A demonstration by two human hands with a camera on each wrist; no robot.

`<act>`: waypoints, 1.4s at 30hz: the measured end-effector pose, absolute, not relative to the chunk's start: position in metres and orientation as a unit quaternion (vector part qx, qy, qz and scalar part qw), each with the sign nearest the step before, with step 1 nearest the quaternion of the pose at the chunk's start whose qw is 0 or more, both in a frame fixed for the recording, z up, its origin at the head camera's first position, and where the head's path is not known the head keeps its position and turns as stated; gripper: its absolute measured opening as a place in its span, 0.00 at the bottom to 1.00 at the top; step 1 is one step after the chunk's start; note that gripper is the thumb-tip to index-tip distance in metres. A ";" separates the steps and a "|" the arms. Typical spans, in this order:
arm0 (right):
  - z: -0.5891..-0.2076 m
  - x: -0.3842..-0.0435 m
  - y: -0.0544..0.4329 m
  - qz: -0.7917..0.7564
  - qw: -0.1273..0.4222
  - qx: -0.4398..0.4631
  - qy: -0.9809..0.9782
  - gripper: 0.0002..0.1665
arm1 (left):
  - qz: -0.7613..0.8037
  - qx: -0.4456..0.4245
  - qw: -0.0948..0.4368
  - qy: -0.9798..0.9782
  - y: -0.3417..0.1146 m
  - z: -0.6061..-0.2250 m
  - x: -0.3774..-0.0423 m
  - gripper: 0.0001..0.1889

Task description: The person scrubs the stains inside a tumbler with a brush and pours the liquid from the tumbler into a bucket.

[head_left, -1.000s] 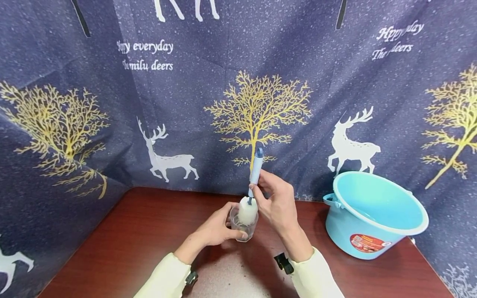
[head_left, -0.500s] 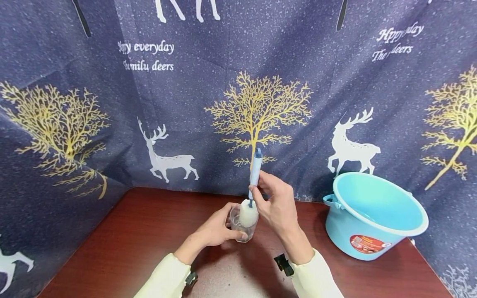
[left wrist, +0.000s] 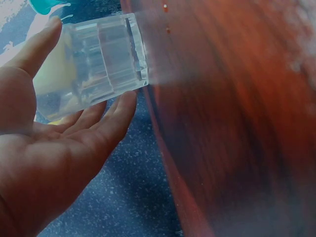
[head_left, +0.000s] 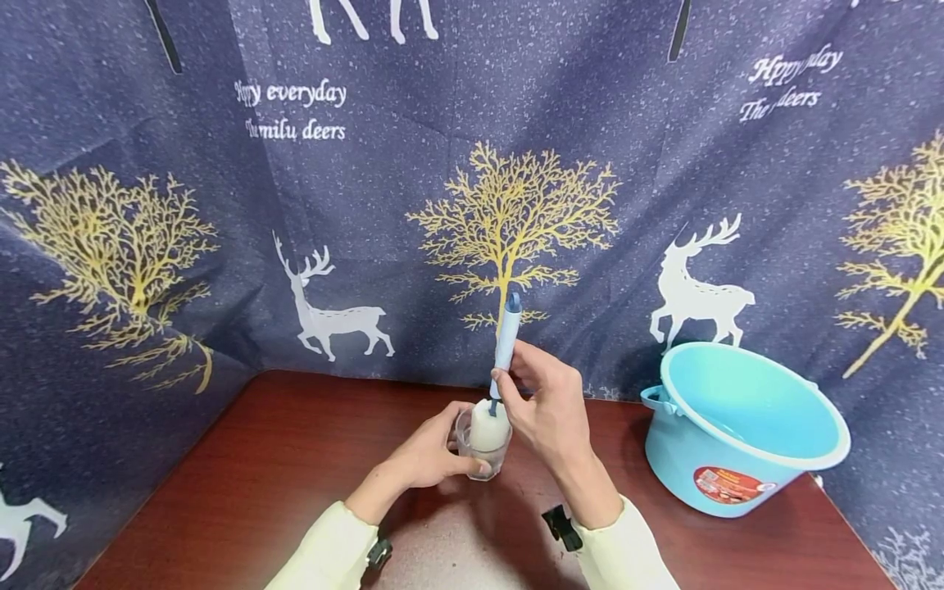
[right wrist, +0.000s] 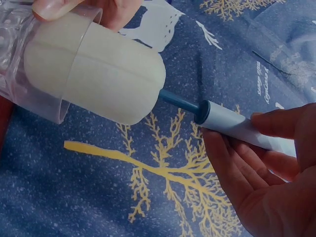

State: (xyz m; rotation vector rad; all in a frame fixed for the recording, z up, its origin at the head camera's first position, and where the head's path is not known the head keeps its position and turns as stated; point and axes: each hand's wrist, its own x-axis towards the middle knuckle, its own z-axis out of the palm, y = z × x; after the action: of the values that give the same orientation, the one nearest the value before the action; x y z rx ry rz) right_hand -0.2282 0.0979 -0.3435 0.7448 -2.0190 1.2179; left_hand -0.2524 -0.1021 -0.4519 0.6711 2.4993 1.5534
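A clear plastic cup (left wrist: 108, 54) stands on the table, gripped around its side by my left hand (head_left: 424, 451). In the left wrist view the thumb lies on one side of it and the fingers on the other. My right hand (head_left: 549, 401) pinches the light blue handle (head_left: 506, 340) of a sponge cup brush between thumb and fingers. A dark blue stem joins the handle to a white sponge head (right wrist: 118, 69). The sponge's lower part is inside the cup, while its upper part sticks out past the rim. The brush stands nearly upright.
A light blue bucket (head_left: 667, 459) with a white rim and a red label stands on the right of the reddish-brown table (head_left: 258, 475). Behind the table hangs a dark blue cloth (head_left: 442, 246) printed with deer and golden trees.
The sponge has sunk slightly deeper into the cup and turned a little, with the handle's lower end following it down. My left hand and the cup stay in about the same place.
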 end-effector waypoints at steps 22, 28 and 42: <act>-0.346 -0.226 0.093 0.498 0.313 0.277 -0.760 0.13 | 0.524 0.223 0.069 0.819 -0.101 -0.452 -0.253 0.42; -0.349 -0.228 0.091 0.503 0.322 0.278 -0.752 0.13 | 0.510 0.223 0.062 0.828 -0.102 -0.453 -0.254 0.41; -0.351 -0.231 0.089 0.523 0.330 0.285 -0.733 0.16 | 0.499 0.225 0.051 0.835 -0.101 -0.453 -0.253 0.41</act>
State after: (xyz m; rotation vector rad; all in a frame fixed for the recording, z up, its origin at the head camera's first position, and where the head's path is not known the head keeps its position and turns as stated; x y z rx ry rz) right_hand -0.2308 0.0893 -0.3511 0.7446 -1.9170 1.3676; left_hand -0.2530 -0.1013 -0.4531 0.6859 2.5422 1.5182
